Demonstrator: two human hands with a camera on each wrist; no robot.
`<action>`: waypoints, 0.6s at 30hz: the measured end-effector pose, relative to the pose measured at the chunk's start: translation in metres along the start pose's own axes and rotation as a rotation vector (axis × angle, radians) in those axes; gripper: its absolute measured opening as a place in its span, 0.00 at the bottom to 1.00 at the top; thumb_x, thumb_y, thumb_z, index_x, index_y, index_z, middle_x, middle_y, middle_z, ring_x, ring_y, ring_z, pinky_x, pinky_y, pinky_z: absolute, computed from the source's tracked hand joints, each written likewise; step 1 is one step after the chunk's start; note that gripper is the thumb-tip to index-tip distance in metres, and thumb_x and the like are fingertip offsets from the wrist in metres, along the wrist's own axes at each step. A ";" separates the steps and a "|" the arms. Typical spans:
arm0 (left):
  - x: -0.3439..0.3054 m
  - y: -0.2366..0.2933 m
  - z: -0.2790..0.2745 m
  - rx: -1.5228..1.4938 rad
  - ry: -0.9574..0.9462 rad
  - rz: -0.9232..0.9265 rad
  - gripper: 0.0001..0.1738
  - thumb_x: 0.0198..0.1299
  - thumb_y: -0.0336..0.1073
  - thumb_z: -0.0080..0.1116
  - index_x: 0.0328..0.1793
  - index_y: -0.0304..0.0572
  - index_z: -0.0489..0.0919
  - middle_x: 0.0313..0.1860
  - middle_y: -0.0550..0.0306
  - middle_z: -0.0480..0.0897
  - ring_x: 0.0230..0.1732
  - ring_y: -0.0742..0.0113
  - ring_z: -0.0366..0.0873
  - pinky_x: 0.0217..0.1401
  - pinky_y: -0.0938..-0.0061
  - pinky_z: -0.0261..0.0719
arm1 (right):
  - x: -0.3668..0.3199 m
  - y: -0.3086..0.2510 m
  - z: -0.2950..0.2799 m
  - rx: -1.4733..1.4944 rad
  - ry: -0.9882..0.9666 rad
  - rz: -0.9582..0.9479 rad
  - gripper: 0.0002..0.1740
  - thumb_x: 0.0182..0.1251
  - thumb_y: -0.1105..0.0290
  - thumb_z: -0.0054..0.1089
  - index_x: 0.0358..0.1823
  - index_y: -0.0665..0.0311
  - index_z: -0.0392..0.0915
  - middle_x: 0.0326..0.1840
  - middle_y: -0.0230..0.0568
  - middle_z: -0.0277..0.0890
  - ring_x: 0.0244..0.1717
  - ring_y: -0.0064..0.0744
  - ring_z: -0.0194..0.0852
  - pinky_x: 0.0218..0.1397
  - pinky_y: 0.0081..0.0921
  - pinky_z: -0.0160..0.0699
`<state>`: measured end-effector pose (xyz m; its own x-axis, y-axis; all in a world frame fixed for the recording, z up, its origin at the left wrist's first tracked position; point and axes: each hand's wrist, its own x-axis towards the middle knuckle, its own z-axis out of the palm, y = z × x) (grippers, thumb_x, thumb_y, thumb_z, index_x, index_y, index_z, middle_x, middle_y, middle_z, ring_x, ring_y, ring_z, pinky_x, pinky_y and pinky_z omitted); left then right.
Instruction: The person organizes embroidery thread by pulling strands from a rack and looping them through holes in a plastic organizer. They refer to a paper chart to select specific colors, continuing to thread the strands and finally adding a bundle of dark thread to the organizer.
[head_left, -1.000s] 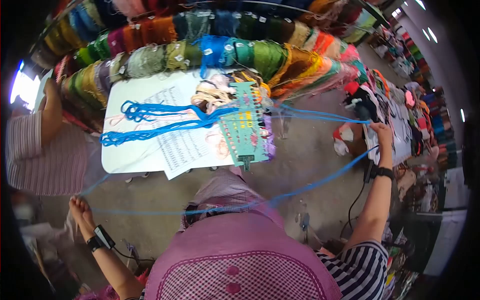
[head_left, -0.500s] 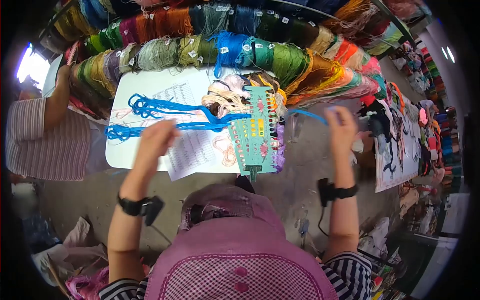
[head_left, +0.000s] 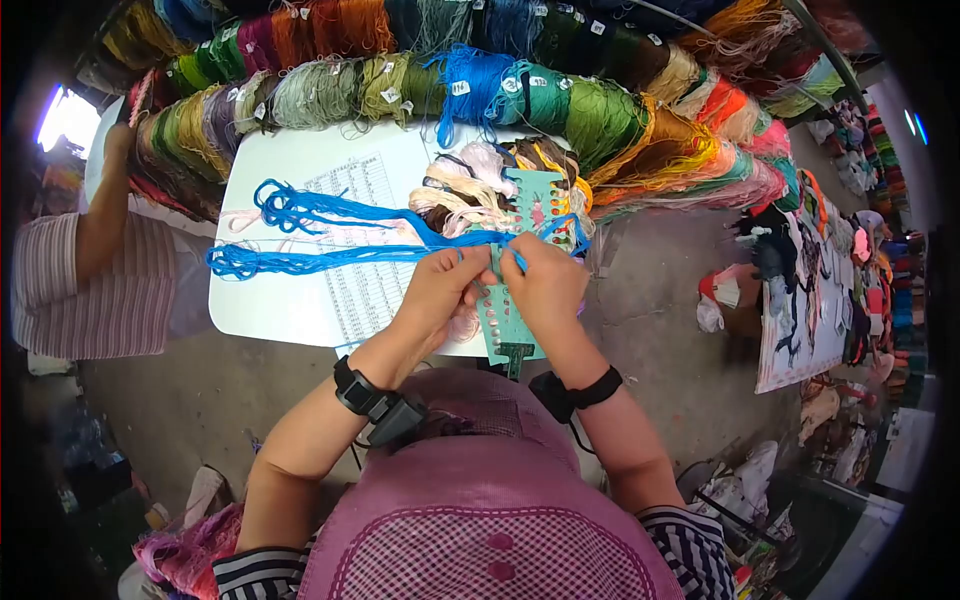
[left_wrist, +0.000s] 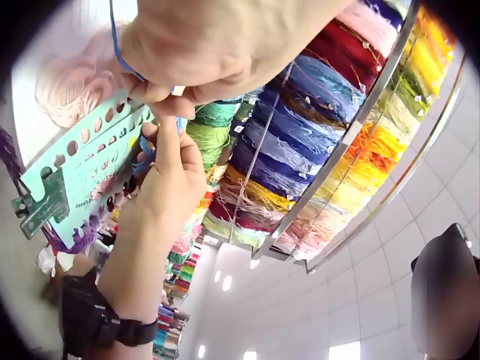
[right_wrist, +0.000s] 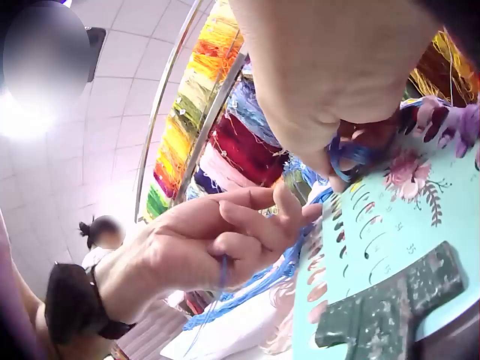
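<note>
Both hands meet over a mint-green perforated thread card on the white table. My left hand pinches blue embroidery thread, whose tail hangs below its fingers in the right wrist view. My right hand has its fingers curled round looped blue thread, close over the card. Two long bundles of blue thread stretch leftward from the hands across the table. In the left wrist view the card's holes show beside the right hand.
Cream and pink skeins lie behind the card, over a printed chart. Racks of coloured thread line the back of the table. Another person stands at left, and a second table is at right.
Both hands were spread wide with blue thread stretched between them. They have come inward and together over the card, the left moving right and the right moving left.
</note>
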<state>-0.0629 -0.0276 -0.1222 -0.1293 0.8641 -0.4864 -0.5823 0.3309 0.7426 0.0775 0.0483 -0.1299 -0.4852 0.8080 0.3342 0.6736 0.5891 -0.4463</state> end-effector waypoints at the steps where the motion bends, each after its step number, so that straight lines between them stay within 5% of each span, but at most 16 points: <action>1: -0.001 0.001 0.001 0.000 0.001 0.001 0.11 0.64 0.40 0.61 0.34 0.41 0.80 0.26 0.62 0.82 0.17 0.85 0.67 0.17 0.88 0.59 | 0.000 0.000 0.000 0.001 0.000 -0.001 0.09 0.56 0.66 0.64 0.34 0.61 0.77 0.24 0.40 0.79 0.27 0.46 0.79 0.27 0.36 0.73; 4: -0.002 0.005 0.003 0.135 0.057 0.064 0.10 0.65 0.39 0.60 0.38 0.38 0.82 0.27 0.62 0.82 0.19 0.85 0.69 0.20 0.88 0.62 | 0.002 -0.005 -0.008 0.068 0.141 -0.248 0.11 0.52 0.65 0.66 0.34 0.60 0.77 0.22 0.39 0.77 0.25 0.45 0.77 0.26 0.34 0.72; 6: 0.004 0.007 0.002 0.249 0.037 0.179 0.10 0.65 0.38 0.60 0.39 0.37 0.82 0.27 0.64 0.82 0.22 0.85 0.70 0.22 0.87 0.64 | -0.001 -0.010 -0.021 0.281 -0.041 0.074 0.14 0.48 0.64 0.70 0.33 0.61 0.77 0.21 0.37 0.76 0.23 0.38 0.77 0.26 0.32 0.72; 9: 0.017 -0.002 0.004 0.275 -0.035 0.319 0.10 0.65 0.38 0.60 0.36 0.38 0.81 0.26 0.65 0.81 0.23 0.84 0.70 0.23 0.86 0.65 | -0.001 0.007 -0.018 0.469 -0.212 0.258 0.17 0.45 0.62 0.73 0.34 0.61 0.77 0.21 0.35 0.76 0.22 0.31 0.76 0.26 0.29 0.71; 12: 0.016 0.012 0.001 0.493 -0.082 0.128 0.09 0.64 0.36 0.59 0.36 0.38 0.81 0.25 0.64 0.81 0.23 0.84 0.70 0.23 0.86 0.64 | -0.001 0.003 -0.022 0.485 -0.272 0.274 0.19 0.45 0.62 0.73 0.37 0.61 0.77 0.21 0.33 0.75 0.21 0.27 0.75 0.26 0.28 0.72; 18: 0.017 0.014 0.002 0.500 -0.070 0.107 0.09 0.64 0.37 0.58 0.37 0.39 0.81 0.26 0.61 0.83 0.22 0.82 0.74 0.21 0.86 0.64 | 0.004 -0.007 -0.028 0.295 -0.246 0.241 0.23 0.45 0.62 0.72 0.42 0.60 0.74 0.21 0.34 0.77 0.22 0.34 0.78 0.27 0.31 0.74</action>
<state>-0.0720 -0.0075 -0.1195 -0.1031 0.9206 -0.3766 -0.1116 0.3656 0.9241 0.0871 0.0471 -0.1022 -0.4761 0.8794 0.0003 0.6132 0.3322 -0.7167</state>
